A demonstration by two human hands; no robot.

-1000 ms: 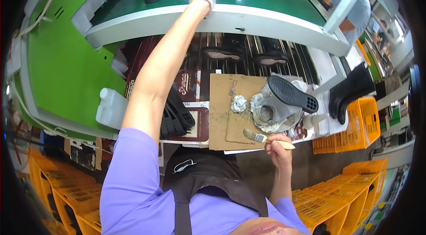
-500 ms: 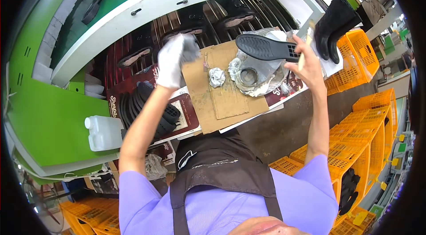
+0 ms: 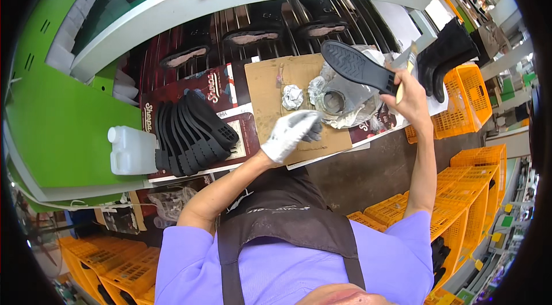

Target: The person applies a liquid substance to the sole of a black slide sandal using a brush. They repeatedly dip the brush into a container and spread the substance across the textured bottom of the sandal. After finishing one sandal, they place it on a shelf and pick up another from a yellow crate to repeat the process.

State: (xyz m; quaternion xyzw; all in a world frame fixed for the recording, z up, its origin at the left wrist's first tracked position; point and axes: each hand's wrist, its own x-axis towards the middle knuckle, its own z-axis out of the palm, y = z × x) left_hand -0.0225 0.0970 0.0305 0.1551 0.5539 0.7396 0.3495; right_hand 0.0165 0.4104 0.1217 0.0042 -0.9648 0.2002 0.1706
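A flat brown cardboard sheet (image 3: pixel 261 89) lies in front of the person, with a row of black soles (image 3: pixel 192 132) leaning together to its left and a whitish jug (image 3: pixel 133 151) just beside them. A single black sole (image 3: pixel 356 66), tread showing, slants near a round pot (image 3: pixel 333 102); the right hand (image 3: pixel 411 98) holds its end, along with a brush (image 3: pixel 410 69), bristles up. The white-gloved left hand (image 3: pixel 290 135) is over the cardboard, fingers half curled; whether it holds anything, I cannot tell. A crumpled ball (image 3: pixel 292 97) sits beyond it.

The right hand (image 3: pixel 411 99) holds a black shoe sole (image 3: pixel 355 64) and a paintbrush (image 3: pixel 410 64). The gloved left hand (image 3: pixel 292 134) is over the cardboard (image 3: pixel 263 87), near a crumpled white wad (image 3: pixel 292 97).
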